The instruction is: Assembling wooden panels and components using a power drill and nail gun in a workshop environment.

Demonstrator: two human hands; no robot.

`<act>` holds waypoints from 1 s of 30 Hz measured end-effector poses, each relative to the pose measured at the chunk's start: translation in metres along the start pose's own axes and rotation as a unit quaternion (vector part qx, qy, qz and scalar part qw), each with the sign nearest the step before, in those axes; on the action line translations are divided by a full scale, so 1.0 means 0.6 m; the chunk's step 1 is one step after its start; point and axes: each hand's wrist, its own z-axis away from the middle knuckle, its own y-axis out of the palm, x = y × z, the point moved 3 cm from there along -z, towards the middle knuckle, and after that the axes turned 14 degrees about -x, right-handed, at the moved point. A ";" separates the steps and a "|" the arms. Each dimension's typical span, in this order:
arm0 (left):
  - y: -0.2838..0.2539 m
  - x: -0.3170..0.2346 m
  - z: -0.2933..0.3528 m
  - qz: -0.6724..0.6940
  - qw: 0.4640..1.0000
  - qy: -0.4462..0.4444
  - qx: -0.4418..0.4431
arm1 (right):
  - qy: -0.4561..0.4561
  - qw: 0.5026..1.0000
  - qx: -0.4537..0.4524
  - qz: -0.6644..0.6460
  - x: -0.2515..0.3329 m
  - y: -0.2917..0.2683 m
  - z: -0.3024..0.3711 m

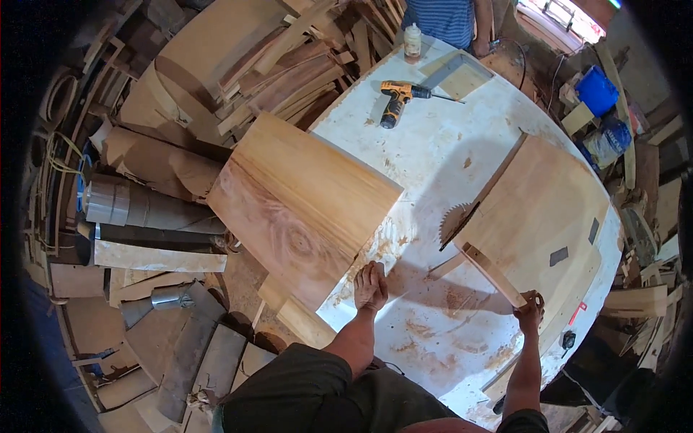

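Note:
A wide wooden panel (299, 198) lies tilted over the left edge of the white saw table (433, 159). My left hand (370, 286) rests flat on the table with fingers apart, touching the panel's near corner. My right hand (530, 309) grips the near end of a narrow wooden strip (493, 273). The strip runs along the near edge of a wooden sled board (538, 209) on the right. A circular saw blade (455, 222) sticks up from the table beside that board's left edge.
A yellow cordless drill (397, 97), a glue bottle (412, 40) and a square wooden frame (456, 73) lie at the table's far end, where another person in a striped shirt (440, 18) stands. Piles of wood offcuts (238, 65) fill the left. Sawdust covers the near table.

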 end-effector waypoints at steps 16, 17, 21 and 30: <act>0.000 -0.003 0.001 0.004 1.000 0.006 0.000 | -0.026 0.999 -0.038 -0.024 -0.005 -0.001 0.000; 0.002 -0.004 0.000 0.005 1.000 0.008 0.001 | -0.038 0.998 -0.055 -0.022 -0.009 0.000 0.000; -0.001 -0.003 0.000 -0.002 1.000 0.002 -0.009 | -0.014 0.999 -0.029 -0.018 -0.003 0.002 -0.005; 0.000 0.012 0.012 0.001 1.000 0.003 -0.009 | -0.034 0.999 -0.030 -0.014 -0.005 0.014 0.005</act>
